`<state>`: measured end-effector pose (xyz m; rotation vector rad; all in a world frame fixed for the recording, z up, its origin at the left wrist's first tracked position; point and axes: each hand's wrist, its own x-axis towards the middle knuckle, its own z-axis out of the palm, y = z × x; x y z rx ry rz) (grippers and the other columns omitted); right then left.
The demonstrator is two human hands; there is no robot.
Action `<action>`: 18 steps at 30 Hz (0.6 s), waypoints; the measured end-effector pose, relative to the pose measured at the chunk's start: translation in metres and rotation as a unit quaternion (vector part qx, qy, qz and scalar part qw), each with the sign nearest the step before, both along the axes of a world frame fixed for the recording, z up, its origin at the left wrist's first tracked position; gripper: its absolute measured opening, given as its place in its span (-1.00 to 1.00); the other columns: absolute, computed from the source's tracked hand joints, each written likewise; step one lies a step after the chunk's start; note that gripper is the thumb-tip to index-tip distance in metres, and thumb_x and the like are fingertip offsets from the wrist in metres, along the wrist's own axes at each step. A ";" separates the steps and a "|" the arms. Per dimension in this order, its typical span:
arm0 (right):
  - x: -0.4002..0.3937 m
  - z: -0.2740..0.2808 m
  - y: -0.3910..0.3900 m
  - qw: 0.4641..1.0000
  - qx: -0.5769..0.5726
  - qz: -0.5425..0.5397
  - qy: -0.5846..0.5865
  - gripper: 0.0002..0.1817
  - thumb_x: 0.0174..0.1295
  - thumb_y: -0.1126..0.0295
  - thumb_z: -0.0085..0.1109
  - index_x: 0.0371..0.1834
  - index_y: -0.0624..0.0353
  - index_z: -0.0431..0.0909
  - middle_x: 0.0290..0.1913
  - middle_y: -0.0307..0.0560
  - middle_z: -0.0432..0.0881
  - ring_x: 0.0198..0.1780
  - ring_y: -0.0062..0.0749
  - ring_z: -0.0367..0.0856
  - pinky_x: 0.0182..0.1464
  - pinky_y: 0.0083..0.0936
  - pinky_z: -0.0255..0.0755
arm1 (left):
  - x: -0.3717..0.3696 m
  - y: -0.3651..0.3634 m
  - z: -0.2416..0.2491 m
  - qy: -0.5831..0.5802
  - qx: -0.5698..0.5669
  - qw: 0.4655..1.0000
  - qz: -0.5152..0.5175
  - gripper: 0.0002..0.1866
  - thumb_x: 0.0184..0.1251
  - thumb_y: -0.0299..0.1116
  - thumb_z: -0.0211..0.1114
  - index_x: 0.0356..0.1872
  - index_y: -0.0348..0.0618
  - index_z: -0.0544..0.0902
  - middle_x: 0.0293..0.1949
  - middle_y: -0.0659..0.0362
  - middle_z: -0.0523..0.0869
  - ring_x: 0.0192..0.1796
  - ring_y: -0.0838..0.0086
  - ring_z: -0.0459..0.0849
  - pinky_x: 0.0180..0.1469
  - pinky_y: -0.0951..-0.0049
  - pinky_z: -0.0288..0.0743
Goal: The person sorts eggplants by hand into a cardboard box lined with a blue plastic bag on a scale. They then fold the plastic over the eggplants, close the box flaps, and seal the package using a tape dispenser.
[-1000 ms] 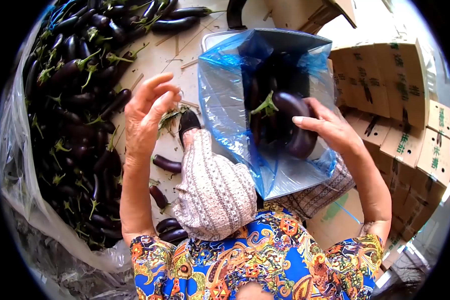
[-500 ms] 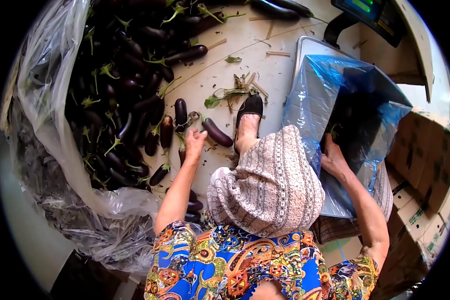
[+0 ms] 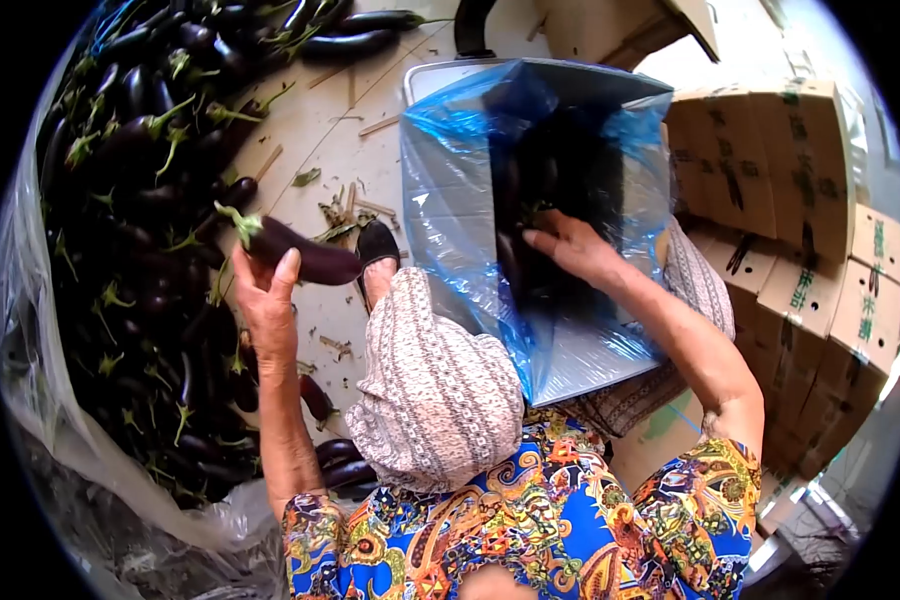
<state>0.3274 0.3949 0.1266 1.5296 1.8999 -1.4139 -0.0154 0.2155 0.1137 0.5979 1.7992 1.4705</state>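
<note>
My left hand (image 3: 268, 305) is closed around a dark purple eggplant (image 3: 310, 258), lifted above the floor beside the heap, its green stem pointing up and left. On the right, my right hand (image 3: 575, 248) reaches into a box lined with blue plastic film (image 3: 445, 190). Its thumb and forefinger are apart, close to the eggplants (image 3: 510, 190) lying in the dark inside; the other fingers are partly hidden. I see no eggplant gripped in it.
A large heap of eggplants (image 3: 135, 290) fills the left, edged by clear plastic sheeting (image 3: 40, 370). Under the lined box is a metal scale platform (image 3: 420, 75). Cardboard boxes (image 3: 770, 170) are stacked at right. Leaf scraps (image 3: 340, 212) and cardboard strips lie on the floor.
My left hand has taken hold of an eggplant and raised it from the floor. My right hand stays inside the lined box. The view has swung to the right.
</note>
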 end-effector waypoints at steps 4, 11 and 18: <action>-0.018 0.062 0.015 0.965 -0.104 -0.110 0.212 -0.17 0.31 0.03 0.31 0.50 0.27 0.20 0.31 0.12 0.47 0.29 -0.22 0.48 0.28 -0.33 0.41 | 0.032 0.074 0.081 0.000 0.059 0.982 -0.182 -0.26 0.15 -0.42 0.49 0.36 -0.20 0.34 0.01 0.03 0.66 0.02 0.35 0.70 0.11 0.34 0.62; -0.029 0.111 0.009 0.981 0.111 -0.013 0.160 -0.15 -0.07 0.07 0.56 0.22 0.26 0.33 0.03 0.15 0.66 0.07 -0.12 0.67 0.14 -0.29 0.52 | 0.108 0.144 0.077 -0.116 0.027 0.903 -0.414 -0.47 0.44 -0.16 0.30 0.24 -0.36 0.49 -0.16 -0.02 0.75 -0.22 0.43 0.77 -0.21 0.44 0.69; 0.025 0.016 0.010 0.997 0.051 -0.046 0.018 -0.17 0.01 0.18 0.41 0.25 0.49 0.28 -0.02 0.45 0.63 0.09 0.21 0.62 0.18 -0.24 0.47 | 0.077 0.122 0.054 -0.035 0.006 0.908 -0.418 -0.60 0.48 -0.28 0.22 0.24 -0.25 0.55 -0.16 0.05 0.76 -0.18 0.50 0.70 -0.11 0.48 0.61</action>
